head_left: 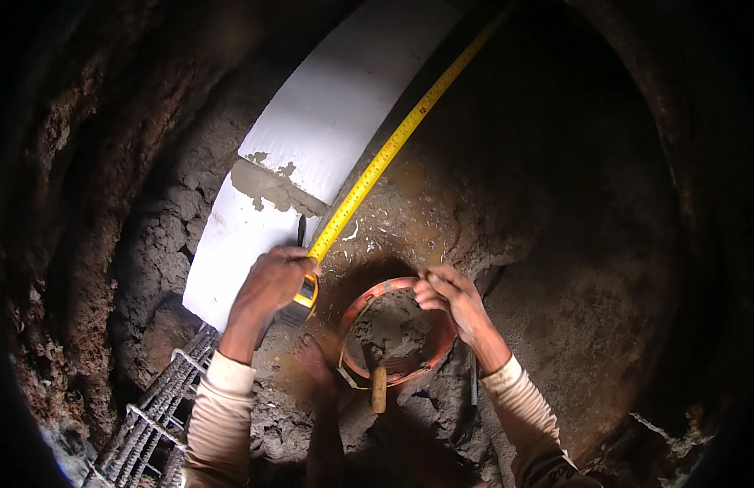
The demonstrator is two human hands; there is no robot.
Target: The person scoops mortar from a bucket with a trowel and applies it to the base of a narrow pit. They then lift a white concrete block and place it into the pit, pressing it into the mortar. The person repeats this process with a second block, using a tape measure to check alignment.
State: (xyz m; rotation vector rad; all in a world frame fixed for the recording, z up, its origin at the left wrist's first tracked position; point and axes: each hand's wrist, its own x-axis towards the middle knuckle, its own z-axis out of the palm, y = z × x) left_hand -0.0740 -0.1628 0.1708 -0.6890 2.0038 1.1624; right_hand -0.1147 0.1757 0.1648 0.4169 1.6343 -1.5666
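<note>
My left hand (273,281) is closed around a yellow and black tape measure (299,306). Its yellow blade (385,154) runs out to the far right along the inner edge of white curved blocks (332,85). A thin dark stick-like thing (302,230) juts up just beyond my left fingers; I cannot tell whether they hold it. Above the right rim of a reddish bucket (349,320), my right hand (452,294) has its fingers curled together, and what they hold, if anything, is hidden. Grey mortar (393,325) and a wooden-handled trowel (379,390) sit in the bucket.
Grey mortar (271,185) fills the joint between two blocks. A tied rebar cage (153,415) reaches from the lower left to the near block's end. Rough earth walls (59,220) curve around. My bare foot (313,358) is left of the bucket, on muddy ground.
</note>
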